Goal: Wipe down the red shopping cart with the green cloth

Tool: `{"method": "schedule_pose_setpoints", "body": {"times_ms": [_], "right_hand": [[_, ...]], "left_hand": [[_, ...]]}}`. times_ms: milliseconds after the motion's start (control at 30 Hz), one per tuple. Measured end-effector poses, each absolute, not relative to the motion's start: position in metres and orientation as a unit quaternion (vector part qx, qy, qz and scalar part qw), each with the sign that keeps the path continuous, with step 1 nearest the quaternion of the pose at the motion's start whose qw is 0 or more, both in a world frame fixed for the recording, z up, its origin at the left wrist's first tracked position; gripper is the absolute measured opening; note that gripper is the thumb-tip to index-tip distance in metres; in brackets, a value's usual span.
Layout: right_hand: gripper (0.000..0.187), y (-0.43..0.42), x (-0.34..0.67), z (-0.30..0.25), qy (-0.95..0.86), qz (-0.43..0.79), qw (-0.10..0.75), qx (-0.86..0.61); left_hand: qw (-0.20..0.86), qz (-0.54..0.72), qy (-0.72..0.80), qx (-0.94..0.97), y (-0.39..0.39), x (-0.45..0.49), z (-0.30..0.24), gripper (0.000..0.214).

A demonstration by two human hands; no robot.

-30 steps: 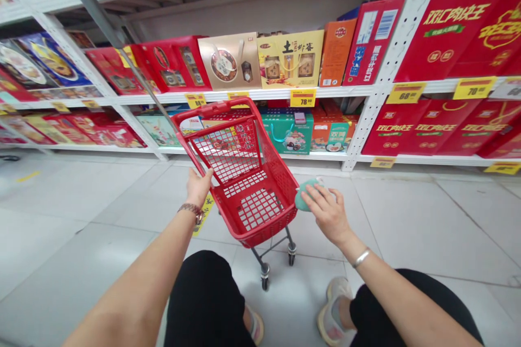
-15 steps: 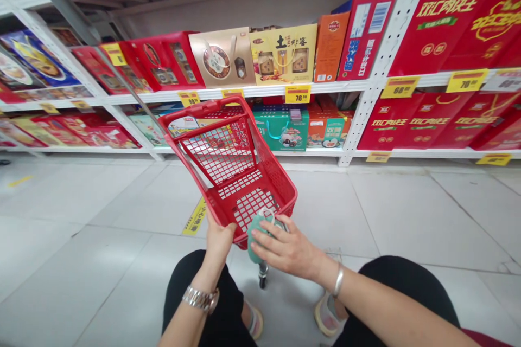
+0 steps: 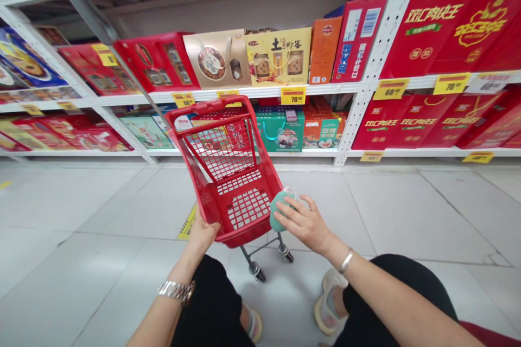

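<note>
A small red shopping cart (image 3: 228, 173) stands on the tiled floor in front of me, tipped a little towards me. My left hand (image 3: 202, 232) grips the cart's near left rim, fingers closed over it. My right hand (image 3: 304, 222) presses a green cloth (image 3: 278, 210) against the cart's right side wall, fingers curled on the cloth. The basket holds nothing that I can see. My knees in black trousers are below both arms.
White shelves (image 3: 260, 92) run across the back, stacked with red, gold and green gift boxes (image 3: 277, 57) and yellow price tags (image 3: 293, 95). A shelf upright (image 3: 358, 114) stands to the right of the cart. A yellow floor marking (image 3: 187, 223) lies by the cart.
My right hand with the cloth moved from the cart's near front edge to its right side. The cart turned a little; my left hand stayed on the near rim.
</note>
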State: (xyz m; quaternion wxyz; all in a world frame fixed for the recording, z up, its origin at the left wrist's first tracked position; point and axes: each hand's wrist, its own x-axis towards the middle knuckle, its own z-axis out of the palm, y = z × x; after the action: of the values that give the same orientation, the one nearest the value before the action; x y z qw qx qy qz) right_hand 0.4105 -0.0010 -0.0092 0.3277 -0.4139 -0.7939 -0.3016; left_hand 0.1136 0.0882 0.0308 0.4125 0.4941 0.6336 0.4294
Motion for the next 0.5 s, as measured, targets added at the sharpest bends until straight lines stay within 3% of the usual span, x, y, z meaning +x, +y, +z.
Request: {"method": "schedule_pose_setpoints", "body": {"times_ms": [267, 500], "right_hand": [[0.055, 0.022, 0.47, -0.03, -0.724, -0.25, 0.335, -0.549], [0.059, 0.022, 0.476, -0.026, -0.698, -0.241, 0.386, -0.553]], "left_hand": [[0.475, 0.395, 0.588, 0.522, 0.114, 0.102, 0.041, 0.097], [0.507, 0.326, 0.568, 0.56, 0.151, 0.07, 0.046, 0.092]]}}
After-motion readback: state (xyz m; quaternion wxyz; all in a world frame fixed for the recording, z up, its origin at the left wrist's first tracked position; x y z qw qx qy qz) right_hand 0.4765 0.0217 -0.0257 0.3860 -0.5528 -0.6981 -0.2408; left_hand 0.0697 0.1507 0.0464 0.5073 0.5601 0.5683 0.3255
